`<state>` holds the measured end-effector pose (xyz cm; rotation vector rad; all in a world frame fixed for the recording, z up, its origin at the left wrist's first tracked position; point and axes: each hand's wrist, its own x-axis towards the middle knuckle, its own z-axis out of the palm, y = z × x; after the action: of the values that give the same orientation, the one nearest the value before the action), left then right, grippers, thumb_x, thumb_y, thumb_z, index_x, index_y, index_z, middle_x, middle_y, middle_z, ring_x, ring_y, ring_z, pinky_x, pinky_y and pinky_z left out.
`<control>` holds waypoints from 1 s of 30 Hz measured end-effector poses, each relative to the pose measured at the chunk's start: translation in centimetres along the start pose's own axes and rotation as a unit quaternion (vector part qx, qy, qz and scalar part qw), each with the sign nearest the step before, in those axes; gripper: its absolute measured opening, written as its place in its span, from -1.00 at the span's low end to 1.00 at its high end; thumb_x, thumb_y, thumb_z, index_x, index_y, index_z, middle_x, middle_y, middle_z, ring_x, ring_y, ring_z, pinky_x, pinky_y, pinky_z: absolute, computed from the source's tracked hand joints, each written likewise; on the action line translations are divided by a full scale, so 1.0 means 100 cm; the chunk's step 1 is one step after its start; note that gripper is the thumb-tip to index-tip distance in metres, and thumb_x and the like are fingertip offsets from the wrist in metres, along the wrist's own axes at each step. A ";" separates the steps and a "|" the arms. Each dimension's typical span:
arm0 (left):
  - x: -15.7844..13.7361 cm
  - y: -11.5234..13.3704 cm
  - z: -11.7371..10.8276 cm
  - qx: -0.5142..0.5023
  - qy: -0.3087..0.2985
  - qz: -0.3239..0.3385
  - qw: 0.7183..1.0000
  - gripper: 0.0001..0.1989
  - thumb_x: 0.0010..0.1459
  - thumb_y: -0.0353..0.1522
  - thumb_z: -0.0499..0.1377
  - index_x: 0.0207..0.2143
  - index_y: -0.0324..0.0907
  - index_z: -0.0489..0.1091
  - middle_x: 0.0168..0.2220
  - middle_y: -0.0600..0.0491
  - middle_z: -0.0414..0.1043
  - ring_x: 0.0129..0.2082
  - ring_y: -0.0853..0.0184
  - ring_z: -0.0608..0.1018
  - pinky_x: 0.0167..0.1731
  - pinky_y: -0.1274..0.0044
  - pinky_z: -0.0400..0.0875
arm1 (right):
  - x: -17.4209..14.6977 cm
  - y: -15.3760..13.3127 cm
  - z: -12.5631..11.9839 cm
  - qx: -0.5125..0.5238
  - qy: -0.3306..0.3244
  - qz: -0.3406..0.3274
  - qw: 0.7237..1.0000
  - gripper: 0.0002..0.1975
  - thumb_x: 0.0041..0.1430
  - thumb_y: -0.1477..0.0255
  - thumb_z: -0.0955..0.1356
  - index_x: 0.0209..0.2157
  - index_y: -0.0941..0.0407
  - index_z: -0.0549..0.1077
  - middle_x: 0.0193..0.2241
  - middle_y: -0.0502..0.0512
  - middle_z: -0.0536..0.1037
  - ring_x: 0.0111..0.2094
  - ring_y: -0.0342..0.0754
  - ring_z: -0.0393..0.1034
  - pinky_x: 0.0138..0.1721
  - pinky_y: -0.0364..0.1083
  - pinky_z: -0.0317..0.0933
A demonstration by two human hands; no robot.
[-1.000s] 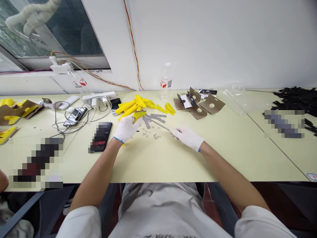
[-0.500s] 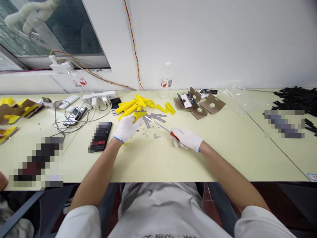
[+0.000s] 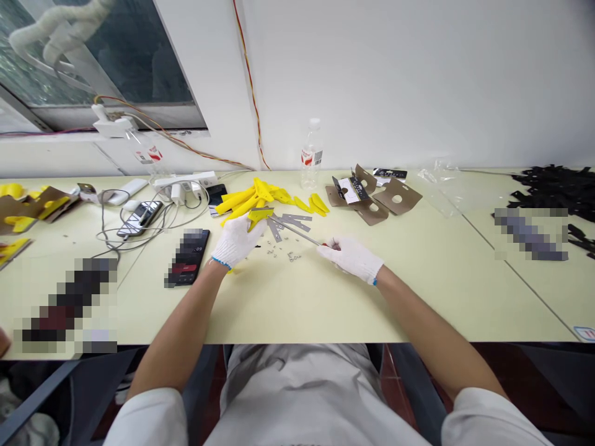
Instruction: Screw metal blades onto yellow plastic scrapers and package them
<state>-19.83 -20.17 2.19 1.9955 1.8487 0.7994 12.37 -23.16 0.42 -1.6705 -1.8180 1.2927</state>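
Note:
My left hand, in a white knit glove, is closed around a yellow plastic scraper whose head points right. In my right hand, also gloved, is a screwdriver; its red handle is mostly hidden by the fingers. The metal shaft reaches left, its tip at or close to the scraper head; contact cannot be made out. Beneath the shaft lie several flat grey blades, and nearer me are small loose screws. Behind my left hand more yellow scrapers are piled, with small yellow pieces beside them.
A clear bottle stands by the wall. Brown cardboard packaging lies right of it, then a clear plastic bag and black parts. On the left are a phone, tangled cables and a power strip.
My right hand has turned slightly around the screwdriver, so less of its red handle shows. My left hand and the scraper have barely moved.

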 end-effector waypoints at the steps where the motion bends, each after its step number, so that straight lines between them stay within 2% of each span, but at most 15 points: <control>1: 0.000 0.000 0.000 0.001 -0.002 -0.002 1.000 -0.57 0.45 -0.10 0.19 -0.45 -0.13 0.32 -0.55 0.03 0.41 -0.48 0.28 0.45 -0.43 0.47 0.22 | 0.001 0.001 0.000 -0.001 -0.007 0.002 1.000 -0.44 0.37 -0.14 0.46 -0.36 0.05 0.34 -0.57 -0.04 0.43 -0.60 -0.18 0.15 -0.55 -0.15 0.01; 4: 0.000 0.000 0.000 0.005 -0.003 0.001 1.000 -0.58 0.45 -0.11 0.19 -0.44 -0.14 0.32 -0.54 0.04 0.42 -0.49 0.29 0.44 -0.43 0.48 0.22 | 0.002 0.005 0.000 0.040 -0.063 0.015 0.997 -0.37 0.52 -0.20 0.24 -0.31 0.08 0.43 -0.58 0.01 0.47 -0.64 -0.18 0.06 -0.58 -0.14 -0.03; 6: 0.000 -0.001 0.001 0.006 0.000 0.003 1.000 -0.60 0.44 -0.12 0.20 -0.42 -0.14 0.32 -0.53 0.04 0.43 -0.49 0.30 0.44 -0.43 0.48 0.23 | 0.003 0.007 0.001 0.052 -0.064 0.008 0.997 -0.32 0.55 -0.19 0.16 -0.33 0.09 0.46 -0.57 0.03 0.47 -0.63 -0.17 0.10 -0.57 -0.14 0.01; 9: 0.001 -0.002 0.000 0.002 -0.004 0.000 1.000 -0.59 0.45 -0.11 0.19 -0.42 -0.14 0.33 -0.52 0.04 0.44 -0.48 0.29 0.45 -0.42 0.48 0.25 | 0.004 0.008 0.001 0.018 -0.016 -0.013 1.000 -0.40 0.42 -0.19 0.37 -0.38 0.07 0.37 -0.57 -0.04 0.42 -0.58 -0.18 0.18 -0.53 -0.16 0.05; 11: 0.001 -0.002 0.000 0.004 -0.007 -0.003 1.000 -0.57 0.46 -0.09 0.18 -0.43 -0.14 0.33 -0.53 0.03 0.43 -0.48 0.28 0.45 -0.41 0.47 0.25 | 0.004 0.006 0.001 -0.005 -0.015 -0.008 1.000 -0.42 0.37 -0.16 0.45 -0.38 0.05 0.33 -0.60 -0.08 0.37 -0.60 -0.19 0.15 -0.54 -0.15 0.03; 14: 0.001 0.000 -0.001 0.013 -0.003 -0.002 1.000 -0.57 0.44 -0.10 0.19 -0.45 -0.13 0.30 -0.53 0.03 0.43 -0.48 0.28 0.44 -0.40 0.46 0.24 | 0.002 0.001 0.001 0.034 -0.065 0.025 0.997 -0.40 0.56 -0.13 0.23 -0.35 0.07 0.39 -0.60 -0.03 0.41 -0.64 -0.20 0.07 -0.57 -0.15 -0.01; 16: 0.001 0.001 -0.001 0.012 -0.001 -0.001 1.000 -0.58 0.43 -0.12 0.20 -0.45 -0.13 0.30 -0.52 0.03 0.43 -0.48 0.28 0.44 -0.40 0.46 0.23 | 0.000 -0.002 0.002 0.064 -0.071 0.035 0.995 -0.39 0.60 -0.08 0.16 -0.36 0.09 0.41 -0.57 0.01 0.46 -0.63 -0.19 0.11 -0.57 -0.17 0.01; 20: 0.000 0.001 -0.002 0.000 -0.006 -0.003 1.000 -0.58 0.44 -0.11 0.18 -0.44 -0.13 0.30 -0.52 0.03 0.43 -0.47 0.28 0.45 -0.40 0.45 0.23 | -0.001 -0.003 0.002 0.044 -0.014 0.017 0.999 -0.52 0.44 0.02 0.44 -0.38 0.04 0.27 -0.60 -0.10 0.37 -0.60 -0.20 0.16 -0.55 -0.18 0.02; 21: 0.000 0.001 -0.002 -0.002 -0.005 -0.002 1.000 -0.58 0.44 -0.11 0.19 -0.44 -0.13 0.29 -0.52 0.03 0.43 -0.47 0.28 0.44 -0.40 0.45 0.23 | -0.001 -0.003 0.002 0.039 -0.020 0.018 0.999 -0.52 0.43 0.03 0.45 -0.37 0.03 0.26 -0.61 -0.11 0.35 -0.62 -0.21 0.12 -0.57 -0.18 -0.01; 23: 0.001 0.000 -0.001 -0.001 0.004 0.004 1.000 -0.58 0.42 -0.12 0.21 -0.46 -0.13 0.27 -0.52 0.04 0.40 -0.47 0.29 0.41 -0.40 0.45 0.21 | 0.000 -0.001 0.002 0.044 -0.054 0.028 0.997 -0.52 0.52 -0.03 0.34 -0.35 0.04 0.32 -0.61 -0.08 0.38 -0.65 -0.20 0.06 -0.60 -0.16 -0.05; 26: 0.001 -0.001 0.000 0.000 0.010 0.009 1.000 -0.58 0.42 -0.13 0.21 -0.46 -0.12 0.25 -0.53 0.06 0.36 -0.47 0.30 0.38 -0.41 0.45 0.19 | 0.001 0.001 0.002 0.061 -0.074 0.022 0.995 -0.40 0.60 -0.08 0.17 -0.32 0.08 0.44 -0.57 0.01 0.46 -0.64 -0.19 0.11 -0.59 -0.16 0.00; 30: 0.001 0.000 -0.001 -0.003 -0.001 0.002 1.000 -0.57 0.45 -0.11 0.19 -0.46 -0.12 0.27 -0.54 0.05 0.39 -0.48 0.29 0.41 -0.40 0.45 0.20 | 0.002 0.003 0.004 0.024 -0.035 0.014 0.999 -0.51 0.48 -0.04 0.38 -0.35 0.05 0.35 -0.58 -0.07 0.39 -0.61 -0.20 0.13 -0.56 -0.17 0.03</control>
<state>-19.90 -20.11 2.26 1.9959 1.8389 0.8039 12.24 -23.18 -0.05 -1.6496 -1.7942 1.4115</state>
